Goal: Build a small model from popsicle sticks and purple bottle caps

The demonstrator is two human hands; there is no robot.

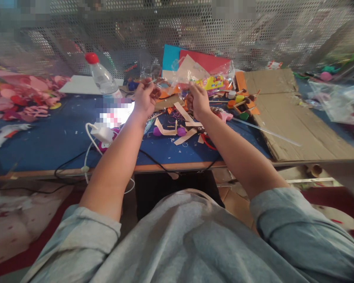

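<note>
My left hand (147, 96) is raised over the back of the blue table, its fingertips pinched together on something thin that I cannot make out. To its right, my right hand (199, 100) is closed, with the thumb on top, against a see-through plastic bag (175, 78). This crinkled plastic shows between the two hands; whether the left fingers touch it, I cannot tell. Below them lie cut beige strips (185, 136) and a bent strip (166, 131) with purple round pieces (181, 131) at its ends.
A water bottle (104, 78) with a red cap stands at the left, near a lit screen (124, 114) and a white charger (102, 133). Blue (169, 59) and red sheets (206, 61) lean at the back. Cardboard (301, 122) covers the right side. Small paint pots (231, 104) sit beside it.
</note>
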